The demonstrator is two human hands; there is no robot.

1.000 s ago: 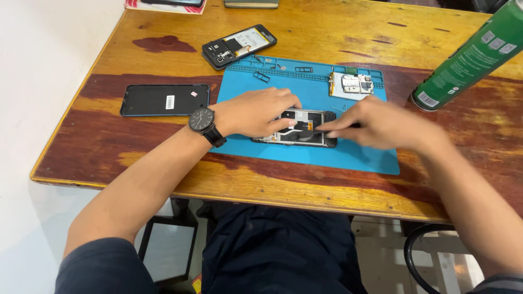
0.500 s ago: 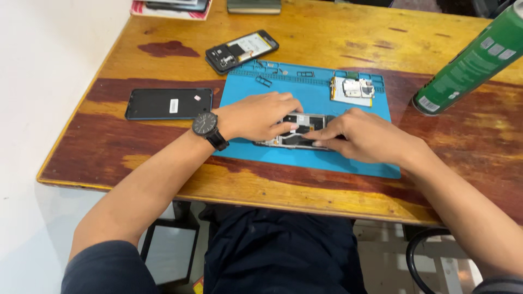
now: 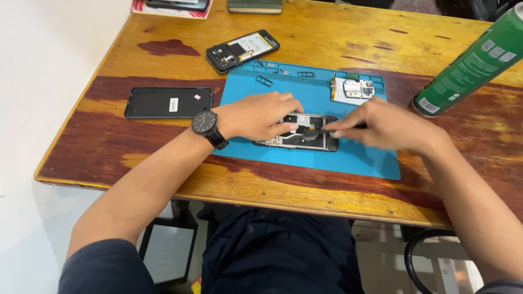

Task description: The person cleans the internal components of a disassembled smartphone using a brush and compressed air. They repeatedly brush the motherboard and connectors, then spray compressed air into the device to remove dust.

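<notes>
Both hands meet over the opened phone [image 3: 297,139]: left hand [image 3: 261,115] pins it, right hand [image 3: 381,124] pinches a thin tool [image 3: 318,131].

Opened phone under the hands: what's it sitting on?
The opened phone lies on the blue mat, which covers the wooden table. The left hand hides its left end; the right hand works at its right end.

The worn wooden table [image 3: 327,38] carries a blue mat [image 3: 359,158], a black back cover [image 3: 168,102], an opened phone [image 3: 242,50] and a green spray can [image 3: 468,65].
</notes>
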